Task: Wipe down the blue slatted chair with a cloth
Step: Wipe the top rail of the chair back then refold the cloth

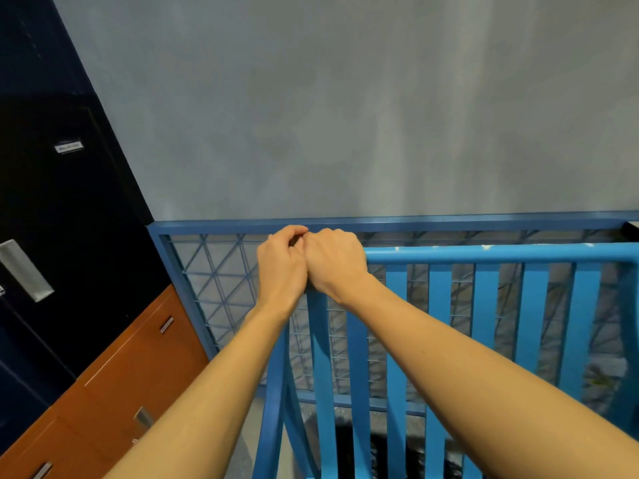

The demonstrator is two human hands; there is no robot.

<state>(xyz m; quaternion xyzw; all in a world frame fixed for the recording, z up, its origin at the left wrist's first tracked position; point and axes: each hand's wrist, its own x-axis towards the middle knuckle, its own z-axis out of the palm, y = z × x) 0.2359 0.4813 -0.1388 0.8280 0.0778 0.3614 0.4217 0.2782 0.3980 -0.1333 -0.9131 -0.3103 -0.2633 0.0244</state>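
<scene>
Chair: blue slatted metal chair (484, 254), seen from behind and above. A rounded top rail runs across, flat upright slats drop from it, and there are small pale chips in the paint along the rail.
Left hand: the left hand (281, 264) is at the chair's top-left corner. Its fingers are curled inward and its thumb side touches the other hand. Whether it clasps anything cannot be told.
Right hand: the right hand (333, 262) sits knuckles up over the left end of the chair's top rail, with its fingers bent down the far side. Whether it grasps the rail or merely rests there cannot be told.
Forearms: bare, reaching in from the near edge on either side of the chair's left slats.
Writing: a small white label (68, 146) is well to the left of the chair and above it. It carries dark print too blurred to read.
Cabinet: tall dark navy cabinet (52, 202), left of the chair. It carries the label and a flat silver pull handle (26, 271).
Drawers: orange-brown drawer unit (138, 357), left of the chair and lower than the cabinet, with short metal handles (166, 324).
Screen: blue-framed wire mesh panel (224, 271), just behind the chair and visible between its slats.
Wall: plain mottled grey wall (345, 98), behind the chair and above the mesh panel.
Floor: glimpsed between the chair's lower slats, dark and indistinct.
</scene>
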